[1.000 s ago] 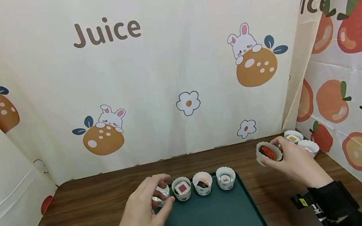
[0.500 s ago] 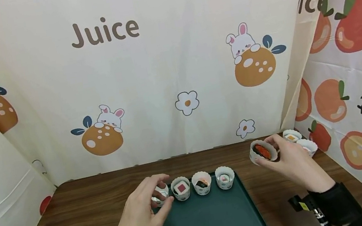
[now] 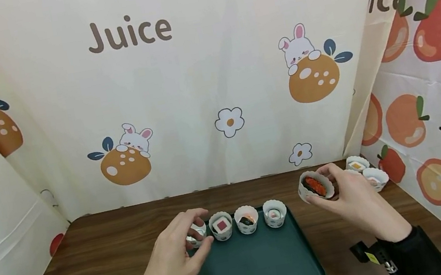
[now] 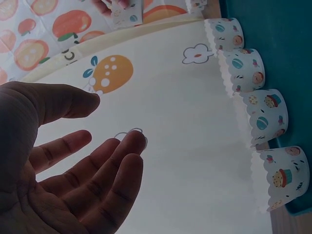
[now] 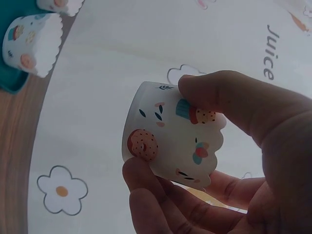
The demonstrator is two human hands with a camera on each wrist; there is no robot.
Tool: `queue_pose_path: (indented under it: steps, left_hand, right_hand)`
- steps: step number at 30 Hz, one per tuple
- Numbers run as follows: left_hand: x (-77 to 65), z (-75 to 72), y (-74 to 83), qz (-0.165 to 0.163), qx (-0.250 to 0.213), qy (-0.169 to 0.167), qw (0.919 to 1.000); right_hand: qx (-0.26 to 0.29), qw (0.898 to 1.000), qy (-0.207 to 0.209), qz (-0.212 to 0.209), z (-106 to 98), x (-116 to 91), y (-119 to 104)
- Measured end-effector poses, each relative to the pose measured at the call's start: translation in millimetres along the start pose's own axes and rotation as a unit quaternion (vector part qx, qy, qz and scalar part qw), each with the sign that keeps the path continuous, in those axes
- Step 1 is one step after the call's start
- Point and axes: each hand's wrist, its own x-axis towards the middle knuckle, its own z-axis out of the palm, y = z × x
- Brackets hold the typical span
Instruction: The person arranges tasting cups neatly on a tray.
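Right of the green tray (image 3: 250,270), the right hand (image 3: 352,198) pinches a scalloped paper cup (image 5: 170,134) of red-topped sushi (image 3: 315,185); the left hand (image 3: 172,254), well apart, curves loosely, empty.

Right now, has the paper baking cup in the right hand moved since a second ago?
Yes: in the head view, the paper baking cup in the right hand has shifted left, closer to the green tray.

Black sleeves (image 3: 420,253) meet bare hands (image 3: 175,256) (image 3: 355,199), and a black right-wrist device (image 3: 358,251) bears a yellow label (image 3: 372,258).
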Motion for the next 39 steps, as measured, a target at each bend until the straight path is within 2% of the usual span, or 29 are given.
queue_pose_path:
  steps: [8,14,20,26,30,39]
  left_hand:
    - [-0.6,1.4,1.2,0.001,-0.007,-0.003,1.0]
    - [-1.4,2.2,3.4,0.013,-0.016,-0.009,0.9997]
    - [-1.6,3.5,7.0,0.023,-0.026,-0.014,0.9993]
    - [-2.1,2.3,8.5,0.018,-0.02,-0.002,0.9997]
    - [-2.7,2.8,8.6,0.018,-0.019,-0.016,0.9995]
    - [-3.5,4.3,10.7,0.029,-0.03,-0.027,0.9988]
  right_hand:
    - [0.009,1.0,0.01,-0.021,-1,-5,-12]
    - [0.042,0.999,-0.003,-0.032,1,-9,-20]
    - [0.049,0.998,-0.01,-0.034,5,-14,-28]
    - [0.07,0.997,-0.022,-0.038,9,-17,-36]
    - [0.084,0.995,-0.034,-0.044,12,-19,-41]
    - [0.12,0.988,-0.05,-0.082,22,-23,-52]
